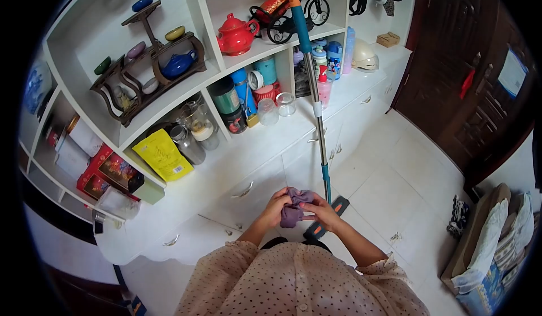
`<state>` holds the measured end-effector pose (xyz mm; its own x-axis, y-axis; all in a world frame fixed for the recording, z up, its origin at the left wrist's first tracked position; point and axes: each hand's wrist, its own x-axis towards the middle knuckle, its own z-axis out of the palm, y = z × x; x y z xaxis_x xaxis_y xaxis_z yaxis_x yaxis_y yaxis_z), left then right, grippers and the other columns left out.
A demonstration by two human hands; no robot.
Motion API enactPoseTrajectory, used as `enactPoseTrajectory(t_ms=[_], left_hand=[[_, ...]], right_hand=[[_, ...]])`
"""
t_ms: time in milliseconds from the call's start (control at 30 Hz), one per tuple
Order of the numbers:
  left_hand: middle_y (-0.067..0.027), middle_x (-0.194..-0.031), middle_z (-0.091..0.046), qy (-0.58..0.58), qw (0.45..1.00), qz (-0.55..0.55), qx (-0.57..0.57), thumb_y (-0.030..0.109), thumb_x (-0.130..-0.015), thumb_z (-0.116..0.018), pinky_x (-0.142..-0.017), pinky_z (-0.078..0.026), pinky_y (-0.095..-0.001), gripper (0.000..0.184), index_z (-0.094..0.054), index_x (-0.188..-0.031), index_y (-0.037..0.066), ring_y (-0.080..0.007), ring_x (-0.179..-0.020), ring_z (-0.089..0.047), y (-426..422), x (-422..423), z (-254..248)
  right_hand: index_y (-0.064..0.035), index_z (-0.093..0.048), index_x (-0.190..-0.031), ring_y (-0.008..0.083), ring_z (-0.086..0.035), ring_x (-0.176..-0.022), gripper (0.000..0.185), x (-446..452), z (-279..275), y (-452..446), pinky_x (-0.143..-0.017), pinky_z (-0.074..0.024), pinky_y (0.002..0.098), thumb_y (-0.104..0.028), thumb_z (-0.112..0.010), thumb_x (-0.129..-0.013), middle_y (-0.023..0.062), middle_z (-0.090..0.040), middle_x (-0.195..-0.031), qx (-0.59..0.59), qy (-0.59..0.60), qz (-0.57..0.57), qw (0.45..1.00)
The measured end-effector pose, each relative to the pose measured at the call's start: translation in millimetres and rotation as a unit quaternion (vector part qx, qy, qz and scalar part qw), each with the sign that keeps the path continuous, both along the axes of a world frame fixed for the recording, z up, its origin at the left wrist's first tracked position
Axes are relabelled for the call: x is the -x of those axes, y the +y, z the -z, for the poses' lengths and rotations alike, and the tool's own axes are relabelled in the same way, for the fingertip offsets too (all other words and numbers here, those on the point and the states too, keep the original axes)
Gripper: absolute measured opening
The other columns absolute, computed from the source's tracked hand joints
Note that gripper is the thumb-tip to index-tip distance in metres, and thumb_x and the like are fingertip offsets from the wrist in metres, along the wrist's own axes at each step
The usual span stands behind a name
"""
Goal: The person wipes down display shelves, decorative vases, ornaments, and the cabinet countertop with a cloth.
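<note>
Both my hands meet in front of my body around a crumpled purple cloth (292, 214). My left hand (275, 206) grips its left side, and my right hand (323, 211) pinches the right side with fingers bent round the edge. Just beyond my right hand a broom or floor squeegee with a steel and teal pole (320, 135) leans upright against the shelf unit. Its dark head with orange marks (339, 206) rests on the floor, partly hidden by my right hand and forearm.
A white shelf unit (248, 163) holds a red teapot (236, 35), glass jars (268, 113), a yellow pouch (162, 155) and a pump bottle (324, 87). At right are a dark door (451, 62) and a seat with cushions (485, 242). White floor tiles (389, 180) lie between.
</note>
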<state>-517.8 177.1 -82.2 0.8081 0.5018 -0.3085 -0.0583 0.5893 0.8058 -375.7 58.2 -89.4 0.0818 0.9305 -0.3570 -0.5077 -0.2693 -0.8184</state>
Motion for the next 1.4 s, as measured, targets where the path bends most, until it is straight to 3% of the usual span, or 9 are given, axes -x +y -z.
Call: enactPoseTrajectory(t_ms=[333,400,567,700,867,933,1133,1233,1400], left_hand=[[-0.0065,-0.094,-0.061,0.009,0.979,-0.183,0.089,0.010,-0.082,-0.051,-0.080,-0.051,-0.0331,0.023,-0.055,-0.105,0.005,-0.0182,-0.088,-0.060,-14.6,33.0,4.2],[-0.0062,-0.092,-0.061,-0.019,0.966,-0.210,0.152,0.014,-0.083,-0.052,-0.078,-0.050,-0.0330,0.022,-0.055,-0.103,0.006,-0.0190,-0.084,-0.060,-12.7,35.9,4.8],[-0.0056,-0.099,-0.060,-0.046,0.978,-0.184,0.090,0.017,-0.083,-0.052,-0.083,-0.046,-0.0347,0.027,-0.055,-0.107,0.007,-0.0188,-0.092,-0.057,-8.4,62.7,2.3],[-0.0056,-0.110,-0.056,-0.011,0.970,-0.238,0.055,0.020,-0.084,-0.053,-0.089,-0.043,-0.0386,0.033,-0.053,-0.114,0.008,-0.0194,-0.104,-0.053,-13.1,80.3,-14.7],[-0.0052,-0.113,-0.053,0.105,0.948,-0.279,-0.114,0.015,-0.084,-0.055,-0.088,-0.043,-0.0355,0.034,-0.051,-0.116,0.008,-0.0199,-0.104,-0.051,18.6,123.0,-13.5],[-0.0074,-0.109,-0.053,0.198,0.849,-0.322,-0.369,0.013,-0.081,-0.058,-0.087,-0.043,-0.0362,0.035,-0.051,-0.115,0.007,-0.0215,-0.101,-0.051,43.3,143.2,-1.2],[-0.0172,-0.106,-0.052,0.389,0.556,-0.295,-0.673,0.007,-0.077,-0.057,-0.083,-0.044,-0.0406,0.032,-0.052,-0.108,0.003,-0.0322,-0.095,-0.051,98.1,180.0,4.0],[-0.0181,-0.101,-0.052,0.423,0.555,-0.236,-0.676,0.007,-0.077,-0.056,-0.079,-0.045,-0.0440,0.030,-0.052,-0.106,0.002,-0.0351,-0.093,-0.052,114.4,185.2,5.4],[-0.0190,-0.095,-0.052,0.470,0.531,-0.195,-0.678,0.008,-0.077,-0.053,-0.073,-0.046,-0.0468,0.028,-0.051,-0.104,0.001,-0.0376,-0.085,-0.054,117.9,179.1,0.2]], right_hand=[[-0.0103,-0.036,-0.138,0.0250,-0.060,-0.100,0.067,44.4,-0.4,20.4,-0.084,-0.0515,0.0337,-0.024,-0.070,-0.082,0.0157,-0.047,-0.125,-0.026,-0.055,0.050,0.997],[-0.0110,-0.025,-0.144,0.0269,-0.059,-0.100,0.079,58.8,23.2,38.4,-0.080,-0.0513,0.0309,-0.024,-0.071,-0.082,0.0193,-0.039,-0.131,-0.281,-0.455,0.015,0.845],[-0.0023,-0.062,-0.110,0.0124,-0.060,-0.086,0.030,59.1,5.2,58.6,-0.078,-0.0478,0.0263,-0.012,-0.067,-0.082,0.0054,-0.065,-0.087,-0.097,-0.227,0.015,0.969],[-0.0036,-0.063,-0.106,0.0074,-0.054,-0.071,0.027,45.6,11.0,96.9,-0.063,-0.0451,0.0200,0.000,-0.053,-0.082,0.0005,-0.062,-0.088,-0.121,-0.135,0.061,0.981],[-0.0039,-0.062,-0.101,0.0133,-0.056,-0.075,0.021,0.8,-17.7,164.6,-0.069,-0.0455,0.0265,-0.014,-0.060,-0.082,0.0046,-0.062,-0.085,-0.158,-0.153,0.298,0.929],[-0.0030,-0.058,-0.095,0.0189,-0.057,-0.077,0.023,-16.3,-29.8,188.9,-0.071,-0.0457,0.0304,-0.020,-0.064,-0.080,0.0085,-0.062,-0.084,-0.129,-0.288,0.401,0.860],[-0.0071,-0.052,-0.100,0.0299,-0.054,-0.088,0.034,-32.2,-22.9,232.9,-0.080,-0.0434,0.0395,-0.016,-0.068,-0.071,0.0114,-0.055,-0.095,-0.064,-0.515,0.483,0.705],[-0.0086,-0.054,-0.106,0.0285,-0.049,-0.102,0.032,-26.9,-2.9,233.9,-0.085,-0.0412,0.0428,-0.022,-0.062,-0.077,0.0097,-0.055,-0.106,0.103,-0.754,0.315,0.568],[-0.0063,-0.055,-0.113,0.0281,-0.049,-0.102,0.029,-51.3,13.3,270.4,-0.087,-0.0416,0.0392,-0.014,-0.044,-0.087,0.0104,-0.055,-0.112,0.089,-0.765,0.275,0.576]])
